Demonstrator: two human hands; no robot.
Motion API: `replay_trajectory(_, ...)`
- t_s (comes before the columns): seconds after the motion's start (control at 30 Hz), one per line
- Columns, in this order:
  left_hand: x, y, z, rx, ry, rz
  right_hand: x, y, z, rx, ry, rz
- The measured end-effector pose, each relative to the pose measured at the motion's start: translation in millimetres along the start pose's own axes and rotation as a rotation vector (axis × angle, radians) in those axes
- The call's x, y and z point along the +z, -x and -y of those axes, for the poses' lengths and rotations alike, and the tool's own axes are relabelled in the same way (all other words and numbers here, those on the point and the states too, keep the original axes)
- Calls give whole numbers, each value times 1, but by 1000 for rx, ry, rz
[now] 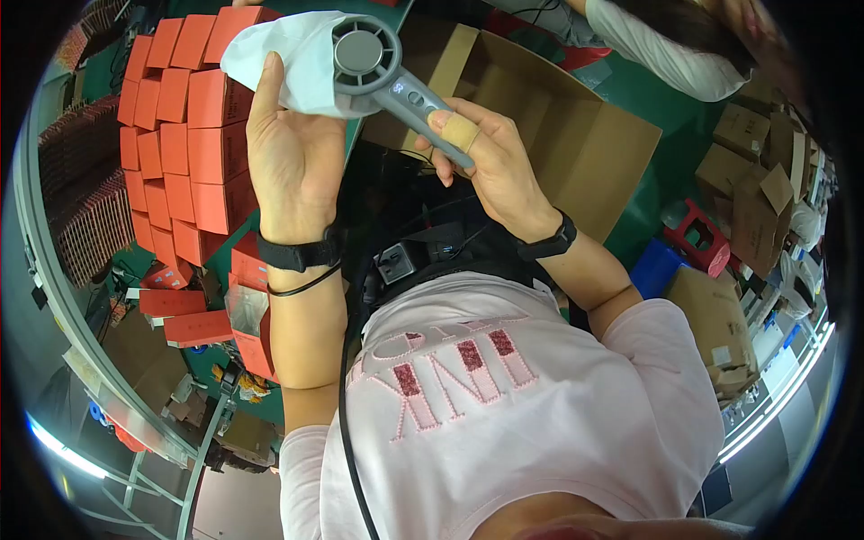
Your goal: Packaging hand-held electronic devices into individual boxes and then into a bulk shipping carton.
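A grey handheld fan (360, 52) with a round head and a straight handle is tilted in front of me at the top of the head view. My right hand (504, 166) grips the end of its handle, thumb on top with a tan bandage around it. A thin white pouch (281, 59) lies against the left side of the fan head and partly behind it. My left hand (295, 157) holds the pouch from below. Its thumb rests on the front of the pouch, while the other fingers are hidden behind it.
Stacked red boxes (216, 139) stand close on my left, with loose red boxes (198, 328) nearer to me. A large open cardboard carton (585, 135) lies to the right. Another person's sleeve (661, 49) reaches in at the far right, and more cartons (711, 315) stand beyond my right arm.
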State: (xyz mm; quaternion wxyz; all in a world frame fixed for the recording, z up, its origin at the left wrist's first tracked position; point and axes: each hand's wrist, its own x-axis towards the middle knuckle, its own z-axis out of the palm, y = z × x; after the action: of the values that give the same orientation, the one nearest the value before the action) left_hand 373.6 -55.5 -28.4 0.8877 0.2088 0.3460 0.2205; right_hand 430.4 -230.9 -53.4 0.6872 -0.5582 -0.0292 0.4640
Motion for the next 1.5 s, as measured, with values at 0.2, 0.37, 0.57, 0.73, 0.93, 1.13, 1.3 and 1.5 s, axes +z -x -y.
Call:
replay_trajectory(0.2, -11, -1, 5, -35, 19, 20, -3, -1, -4, -40, 61, -42)
replay_trajectory(0.37, -17, -3, 7, -67, -17, 44, -2, 0, -7, -59, 74, -37)
replay_trajectory(0.57, -20, -1, 7, -69, -31, 47, -4, -1, -8, -38, 94, -5)
replay_trajectory(0.73, -23, 0, 5, -83, -16, -38, -3, -1, -10, -31, 135, 2)
replay_trajectory(0.93, -21, 2, 5, -66, -22, -16, -2, 1, -12, -23, 150, 1)
replay_trajectory(1.13, -21, 6, 3, -76, -37, -72, 0, 3, -13, -33, 160, -7)
replay_trajectory(1.3, -20, 11, 5, -63, -30, -90, 0, 8, -14, -52, 281, -23)
replay_trajectory(1.5, -19, 9, 6, -3, -56, -63, 2, 1, -14, -139, 383, -54)
